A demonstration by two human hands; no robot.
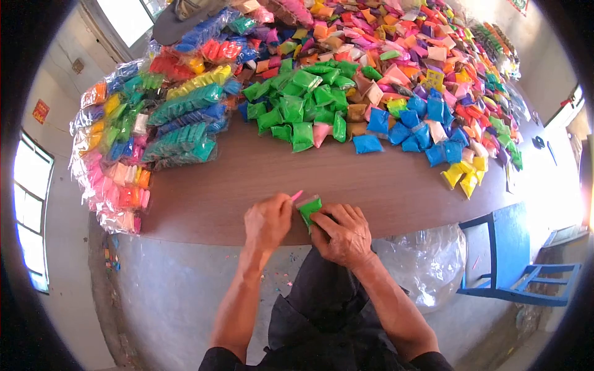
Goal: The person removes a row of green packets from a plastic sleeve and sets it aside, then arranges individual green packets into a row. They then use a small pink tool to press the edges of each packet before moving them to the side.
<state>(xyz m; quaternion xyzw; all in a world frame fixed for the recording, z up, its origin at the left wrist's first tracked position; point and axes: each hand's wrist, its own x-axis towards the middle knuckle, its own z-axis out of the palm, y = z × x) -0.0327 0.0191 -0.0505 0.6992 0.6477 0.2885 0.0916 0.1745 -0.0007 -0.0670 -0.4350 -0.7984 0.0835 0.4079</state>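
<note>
Near the front edge of the brown table [247,173], my right hand [344,232] grips a small clear packet with bright green filling [307,209], thumb and fingers closed on its lower part. Just left of it, my left hand [267,221] is closed in a fist, slightly blurred. A thin pink stick-like piece [297,195] pokes out of this fist toward the packet's top edge; its exact kind is too small to tell. Beyond my hands lies a heap of similar green packets [303,105], with several blue packets [421,127] to the right.
Bundled packets in clear wrap [185,114] line the table's left side. A large mixed-colour heap [396,43] covers the back, with yellow packets [467,176] at the right. A blue chair [512,247] and a big clear plastic bag [427,263] stand below the table's right edge.
</note>
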